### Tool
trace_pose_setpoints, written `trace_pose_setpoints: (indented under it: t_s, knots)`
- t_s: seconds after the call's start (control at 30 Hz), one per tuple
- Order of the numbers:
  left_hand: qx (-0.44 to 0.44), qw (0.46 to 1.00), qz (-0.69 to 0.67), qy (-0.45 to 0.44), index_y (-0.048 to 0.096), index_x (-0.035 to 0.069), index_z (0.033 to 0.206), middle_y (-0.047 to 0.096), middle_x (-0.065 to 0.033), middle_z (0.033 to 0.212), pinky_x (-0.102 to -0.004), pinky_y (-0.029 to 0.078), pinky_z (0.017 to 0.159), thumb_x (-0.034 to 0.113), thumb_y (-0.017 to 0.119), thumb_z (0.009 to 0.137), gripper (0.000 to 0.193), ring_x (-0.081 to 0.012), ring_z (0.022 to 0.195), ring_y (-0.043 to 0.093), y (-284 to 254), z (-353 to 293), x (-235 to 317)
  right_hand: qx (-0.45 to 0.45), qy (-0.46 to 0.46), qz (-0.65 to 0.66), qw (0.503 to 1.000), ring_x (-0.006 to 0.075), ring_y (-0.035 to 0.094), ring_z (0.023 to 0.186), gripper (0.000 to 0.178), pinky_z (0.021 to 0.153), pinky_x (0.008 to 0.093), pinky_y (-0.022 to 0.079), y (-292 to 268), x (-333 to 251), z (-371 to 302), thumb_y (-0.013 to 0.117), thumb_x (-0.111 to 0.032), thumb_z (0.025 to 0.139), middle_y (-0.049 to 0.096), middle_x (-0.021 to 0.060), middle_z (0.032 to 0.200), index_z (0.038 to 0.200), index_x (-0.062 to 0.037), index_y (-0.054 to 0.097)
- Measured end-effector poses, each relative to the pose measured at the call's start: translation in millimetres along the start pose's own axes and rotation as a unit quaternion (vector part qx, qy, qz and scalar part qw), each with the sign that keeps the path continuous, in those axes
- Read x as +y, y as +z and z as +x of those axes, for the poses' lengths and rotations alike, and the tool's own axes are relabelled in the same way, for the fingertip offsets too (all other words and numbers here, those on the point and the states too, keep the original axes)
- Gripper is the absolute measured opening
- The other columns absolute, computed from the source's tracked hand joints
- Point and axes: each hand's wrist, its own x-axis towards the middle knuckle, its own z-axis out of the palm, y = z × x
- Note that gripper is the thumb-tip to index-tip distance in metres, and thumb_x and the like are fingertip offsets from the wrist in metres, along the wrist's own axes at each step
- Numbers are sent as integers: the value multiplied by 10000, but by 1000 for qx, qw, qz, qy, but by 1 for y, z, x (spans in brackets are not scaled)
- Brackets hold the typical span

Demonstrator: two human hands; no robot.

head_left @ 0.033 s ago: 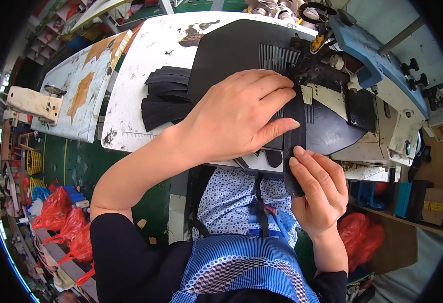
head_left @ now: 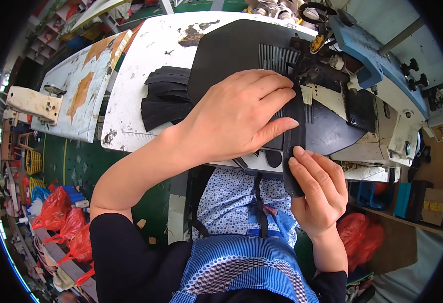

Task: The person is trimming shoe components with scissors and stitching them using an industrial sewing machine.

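A long black strip [head_left: 296, 134] of fabric or leather runs from beneath the sewing machine's head [head_left: 322, 70] toward me, its rounded near end past the table edge. My left hand [head_left: 241, 113] lies palm down over the machine bed, fingertips on the strip close to the machine head, thumb stretched apart and touching it lower down. At the near end, my right hand [head_left: 320, 187] is closed, pinching the strip between fingers and thumb. A fanned stack of black strips [head_left: 166, 96] lies left of my left wrist. The needle area is hidden by dark machine parts.
A black plate [head_left: 226, 45] covers part of the white worktable [head_left: 130, 101]. The machine's blue arm [head_left: 383, 60] rises at the right. Another table with a beige machine [head_left: 37, 106] stands left. Red bags [head_left: 54, 209] sit at the lower left, and a shelf [head_left: 408, 217] at the right.
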Motion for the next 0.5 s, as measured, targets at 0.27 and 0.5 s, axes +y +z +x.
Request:
trace_pose_setpoints:
  t_s: [0.27,0.5]
  knots:
    - [13,999,28,-12,674,10,1253,664,-130,1308,-433,538,1019,288,761,929,436,-339,1198,652,1,3,5,-15,34,10,999,362,742,1012,459,901,427,612,-1,-2,0,633,82,606,790,181,1113,1037,57,790]
    - [-2,999,7,-37,671,24,1272,660,-141,1240,-405,567,948,303,771,919,461,-347,1122,674,-2,5,0,-2,6,-20,1000,299,755,917,383,775,360,634,3,2,11,705,17,615,793,160,1041,987,43,794]
